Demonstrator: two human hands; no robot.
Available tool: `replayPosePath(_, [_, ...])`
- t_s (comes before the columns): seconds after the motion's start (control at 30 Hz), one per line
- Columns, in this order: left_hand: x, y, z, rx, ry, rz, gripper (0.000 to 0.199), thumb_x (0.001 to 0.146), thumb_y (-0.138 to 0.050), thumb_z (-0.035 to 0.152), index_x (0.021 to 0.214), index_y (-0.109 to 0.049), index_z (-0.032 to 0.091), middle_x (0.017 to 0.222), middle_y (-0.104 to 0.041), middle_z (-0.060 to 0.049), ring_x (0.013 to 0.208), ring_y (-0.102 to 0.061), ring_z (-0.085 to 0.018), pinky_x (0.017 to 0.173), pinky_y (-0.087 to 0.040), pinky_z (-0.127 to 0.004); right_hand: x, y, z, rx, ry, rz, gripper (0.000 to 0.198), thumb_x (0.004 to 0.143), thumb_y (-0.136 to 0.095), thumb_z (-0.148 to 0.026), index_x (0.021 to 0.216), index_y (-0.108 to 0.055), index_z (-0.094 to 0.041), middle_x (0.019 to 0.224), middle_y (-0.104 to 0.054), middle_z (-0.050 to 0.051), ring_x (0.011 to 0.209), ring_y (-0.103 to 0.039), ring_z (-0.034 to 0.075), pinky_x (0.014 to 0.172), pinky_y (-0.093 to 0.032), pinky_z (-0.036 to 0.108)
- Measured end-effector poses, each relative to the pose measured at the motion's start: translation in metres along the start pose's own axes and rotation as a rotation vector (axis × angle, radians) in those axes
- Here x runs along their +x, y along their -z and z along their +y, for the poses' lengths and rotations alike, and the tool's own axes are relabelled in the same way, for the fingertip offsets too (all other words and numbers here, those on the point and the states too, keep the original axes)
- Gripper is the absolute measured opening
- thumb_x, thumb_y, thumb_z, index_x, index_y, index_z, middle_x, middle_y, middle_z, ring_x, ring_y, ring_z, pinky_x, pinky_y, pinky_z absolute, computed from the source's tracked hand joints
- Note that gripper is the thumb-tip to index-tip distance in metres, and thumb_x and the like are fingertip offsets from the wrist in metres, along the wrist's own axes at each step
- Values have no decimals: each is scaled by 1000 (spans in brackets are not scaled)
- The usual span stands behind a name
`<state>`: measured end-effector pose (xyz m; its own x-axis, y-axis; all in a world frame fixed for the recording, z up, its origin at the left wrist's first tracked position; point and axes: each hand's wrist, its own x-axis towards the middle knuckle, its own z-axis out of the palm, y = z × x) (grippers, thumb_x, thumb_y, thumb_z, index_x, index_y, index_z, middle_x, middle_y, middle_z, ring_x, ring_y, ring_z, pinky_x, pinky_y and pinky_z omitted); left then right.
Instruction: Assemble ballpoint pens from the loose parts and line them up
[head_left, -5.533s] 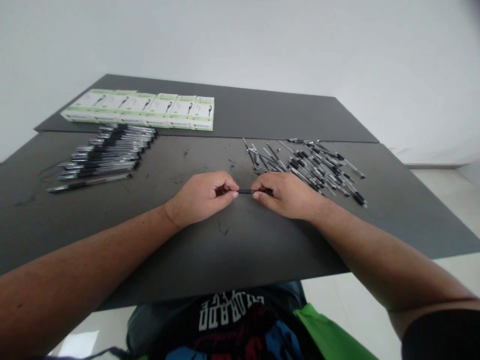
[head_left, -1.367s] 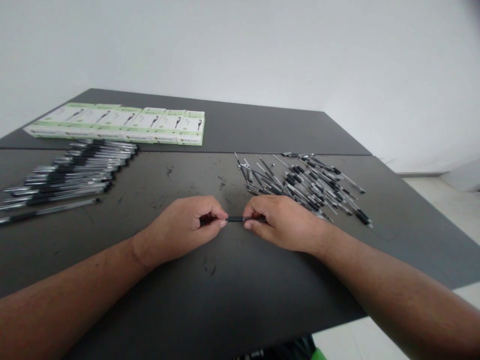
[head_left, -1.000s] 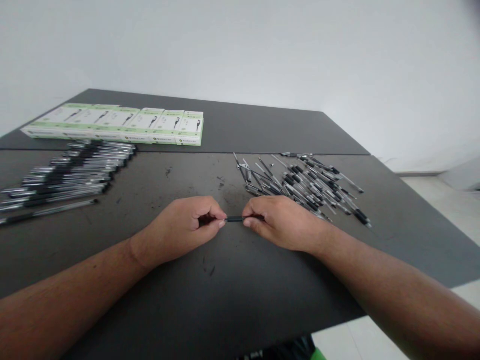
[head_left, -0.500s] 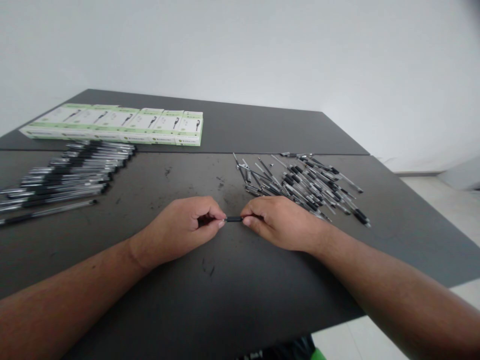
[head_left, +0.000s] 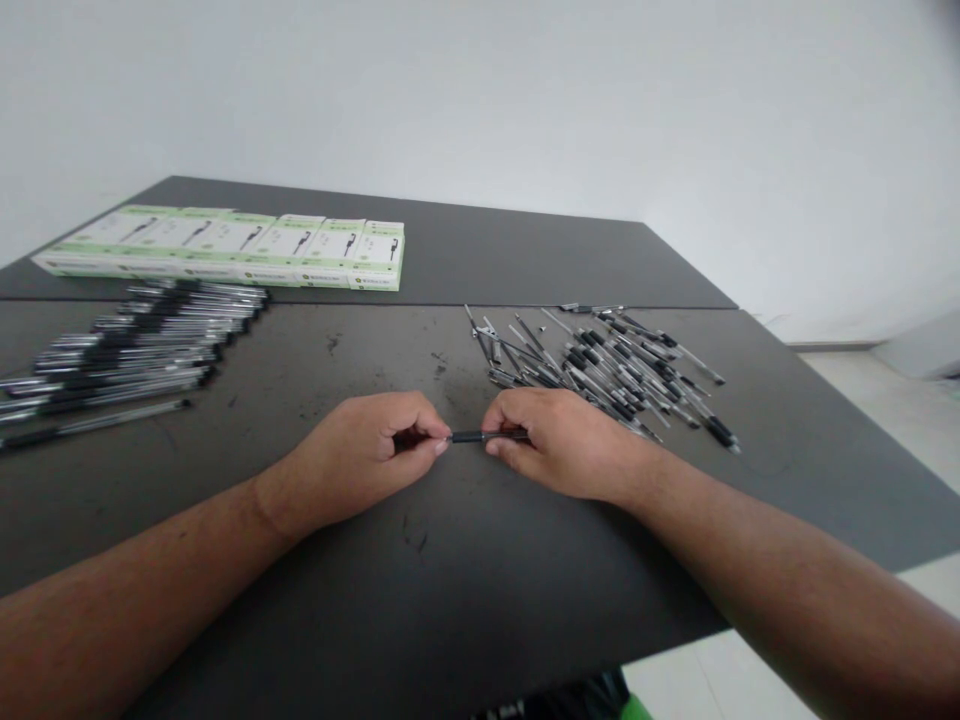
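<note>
A pen (head_left: pixel 467 437) with a black grip lies level between my two hands, just above the dark table. My left hand (head_left: pixel 375 440) pinches its left end between thumb and forefinger. From the other side my right hand (head_left: pixel 555 440) is around the pen's clear barrel; the thumb is slightly apart from the forefinger, and the barrel shows between them. Both ends of the pen are hidden by the fingers. Just beyond my right hand lies a loose heap of pen parts (head_left: pixel 622 360), with clear barrels, black grips and thin refills.
To the left, many clear pens with black grips (head_left: pixel 127 350) lie side by side in a slanting row. Behind them stands a row of green and white boxes (head_left: pixel 247 245). The dark table (head_left: pixel 360 620) has a seam across it and black smudges. A white wall rises behind.
My right thumb and forefinger have parted a little, so the barrel now shows between them. The left hand keeps its pinch in the same place.
</note>
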<state>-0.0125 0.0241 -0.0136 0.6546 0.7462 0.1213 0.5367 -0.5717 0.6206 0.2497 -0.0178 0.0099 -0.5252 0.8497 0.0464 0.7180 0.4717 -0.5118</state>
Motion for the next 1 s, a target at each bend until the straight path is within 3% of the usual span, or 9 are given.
replayPosePath(0.13, [0, 0, 0, -4, 14, -5, 17, 91, -62, 33, 93, -76, 23, 88, -80, 1, 79, -73, -15, 70, -49, -27, 0, 0, 0, -36, 37, -43, 22, 105, -54, -28, 111, -74, -19, 103, -78, 6, 95, -71, 20, 86, -49, 32])
replayPosePath(0.3, [0, 0, 0, -6, 11, -7, 17, 91, -62, 33, 94, -76, 23, 87, -79, 1, 78, -72, -15, 70, -49, -27, -1, 0, 1, 18, -4, 4, 15, 96, -66, -24, 109, -72, -19, 98, -77, 3, 88, -70, 17, 80, -48, 29])
replayPosePath(0.47, [0, -1, -1, -5, 14, -2, 15, 91, -63, 32, 93, -76, 24, 87, -79, 2, 78, -72, -15, 70, -49, -26, 0, 0, 1, -41, 39, -44, 21, 104, -55, -27, 108, -74, -19, 100, -77, 6, 92, -70, 20, 83, -48, 32])
replayPosePath(0.67, [0, -1, -1, 8, 11, 2, 17, 91, -62, 33, 93, -76, 24, 86, -79, 2, 77, -72, -14, 69, -49, -26, 0, 1, -1, 17, -18, -6, 15, 96, -67, -24, 109, -71, -19, 97, -77, 3, 87, -69, 17, 79, -48, 29])
replayPosePath(0.87, [1, 0, 1, -1, 23, -3, 16, 90, -63, 33, 92, -76, 24, 87, -80, 2, 78, -73, -15, 70, -50, -26, 1, 0, 0, -17, 42, -31, 21, 104, -56, -26, 111, -74, -18, 101, -77, 6, 93, -70, 19, 85, -48, 31])
replayPosePath(1.0, [1, 0, 1, -1, 10, -9, 17, 90, -62, 33, 92, -76, 24, 86, -79, 2, 77, -73, -15, 69, -49, -26, 0, 0, 1, 17, 4, -5, 14, 96, -67, -24, 109, -72, -19, 98, -76, 3, 89, -69, 17, 81, -48, 29])
